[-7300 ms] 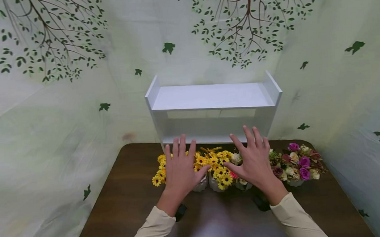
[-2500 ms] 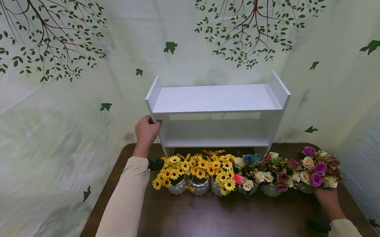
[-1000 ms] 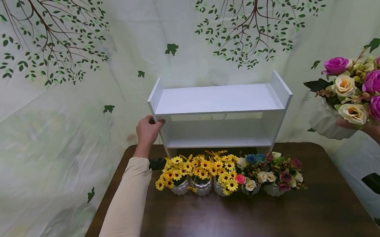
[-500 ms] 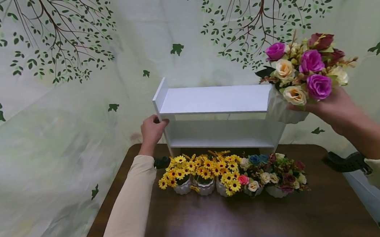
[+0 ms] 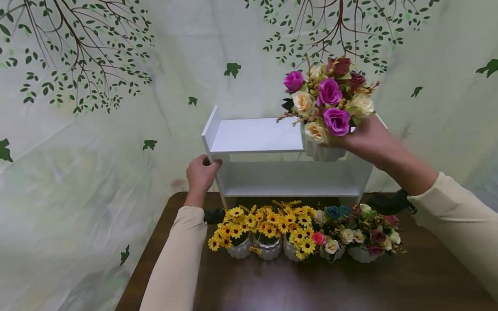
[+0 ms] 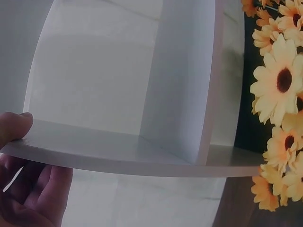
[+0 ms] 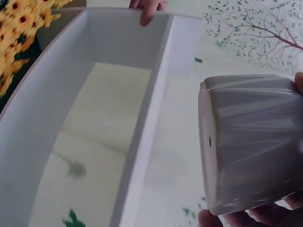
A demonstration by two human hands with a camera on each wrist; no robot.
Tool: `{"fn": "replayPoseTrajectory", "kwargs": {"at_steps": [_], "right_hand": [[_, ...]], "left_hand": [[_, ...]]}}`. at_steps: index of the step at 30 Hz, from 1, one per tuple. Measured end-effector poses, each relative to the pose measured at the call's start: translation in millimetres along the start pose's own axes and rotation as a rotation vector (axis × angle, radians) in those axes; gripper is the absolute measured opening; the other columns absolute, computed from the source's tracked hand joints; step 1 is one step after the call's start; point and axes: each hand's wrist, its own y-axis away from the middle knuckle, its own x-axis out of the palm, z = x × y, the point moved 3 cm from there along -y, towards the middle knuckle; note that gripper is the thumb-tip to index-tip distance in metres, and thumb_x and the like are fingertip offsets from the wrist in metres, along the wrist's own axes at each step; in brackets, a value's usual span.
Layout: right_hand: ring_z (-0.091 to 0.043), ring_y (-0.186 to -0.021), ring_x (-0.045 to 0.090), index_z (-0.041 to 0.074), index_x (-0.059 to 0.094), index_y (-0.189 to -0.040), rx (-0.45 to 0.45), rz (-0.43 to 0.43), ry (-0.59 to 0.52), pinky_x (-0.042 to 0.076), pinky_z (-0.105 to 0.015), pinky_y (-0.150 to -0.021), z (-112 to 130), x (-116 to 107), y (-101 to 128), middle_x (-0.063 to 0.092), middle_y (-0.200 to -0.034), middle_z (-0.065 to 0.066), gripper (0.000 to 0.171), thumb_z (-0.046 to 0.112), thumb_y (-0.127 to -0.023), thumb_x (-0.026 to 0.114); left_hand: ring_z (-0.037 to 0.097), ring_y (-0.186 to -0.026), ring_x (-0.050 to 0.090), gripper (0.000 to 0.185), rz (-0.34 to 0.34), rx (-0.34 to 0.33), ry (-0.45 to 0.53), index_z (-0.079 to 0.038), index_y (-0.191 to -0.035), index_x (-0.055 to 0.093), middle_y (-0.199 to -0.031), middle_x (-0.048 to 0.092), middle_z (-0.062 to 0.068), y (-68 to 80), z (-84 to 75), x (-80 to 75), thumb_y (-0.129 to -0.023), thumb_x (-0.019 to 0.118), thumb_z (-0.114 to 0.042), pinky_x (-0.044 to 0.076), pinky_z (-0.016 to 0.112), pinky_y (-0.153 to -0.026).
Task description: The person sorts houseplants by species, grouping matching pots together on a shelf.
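Observation:
A white two-tier shelf [image 5: 256,135] stands at the back of the brown table [image 5: 283,296]. My left hand [image 5: 200,173] grips its left side panel [image 6: 118,156], the thumb on the inner face. My right hand [image 5: 365,141] holds a white ribbed pot [image 5: 321,151] of purple, cream and dark red roses [image 5: 327,98] in the air, at the front right of the top board. In the right wrist view the pot's base [image 7: 251,142] shows beside the shelf [image 7: 94,94].
A row of white pots stands on the table in front of the shelf: yellow daisies [image 5: 261,223] at the left, mixed roses [image 5: 356,230] at the right. A leaf-printed cloth backdrop [image 5: 79,113] closes in the back and sides.
My right hand has lifted the rose pot from the table's right end and carried it up and leftward to the shelf's top right. My left hand has stayed on the shelf's side.

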Motion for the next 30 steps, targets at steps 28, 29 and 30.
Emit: {"fn": "replayPoseTrajectory", "kwargs": {"at_steps": [28, 29, 30], "right_hand": [[-0.016, -0.143, 0.041, 0.027, 0.04, -0.149, 0.085, -0.091, -0.23, 0.03, -0.037, -0.12, 18, 140, -96, 0.048, -0.152, 0.003, 0.091, 0.024, -0.07, 0.085], [-0.016, -0.142, 0.042, 0.027, 0.04, -0.149, 0.088, -0.093, -0.233, 0.031, -0.037, -0.12, 19, 144, -98, 0.048, -0.152, 0.003, 0.092, 0.025, -0.07, 0.086], [-0.016, -0.142, 0.043, 0.026, 0.04, -0.149, 0.092, -0.095, -0.236, 0.031, -0.037, -0.12, 20, 147, -100, 0.049, -0.151, 0.003, 0.092, 0.025, -0.07, 0.086]], "left_hand": [[0.034, -0.104, 0.066, 0.033, -0.04, 0.002, 0.014, -0.002, -0.112, 0.071, -0.115, 0.072, 0.019, 0.7, -5.4, 0.0, -0.09, 0.065, -0.026, 0.054, 0.048, -0.089], [0.034, -0.102, 0.067, 0.033, -0.045, 0.005, 0.012, -0.002, -0.111, 0.071, -0.113, 0.072, 0.019, 1.0, -5.4, 0.0, -0.09, 0.065, -0.026, 0.054, 0.047, -0.088], [0.034, -0.101, 0.067, 0.032, -0.052, 0.008, 0.01, -0.002, -0.11, 0.072, -0.112, 0.073, 0.019, 1.2, -5.1, -0.2, -0.09, 0.065, -0.026, 0.054, 0.047, -0.087]]}}
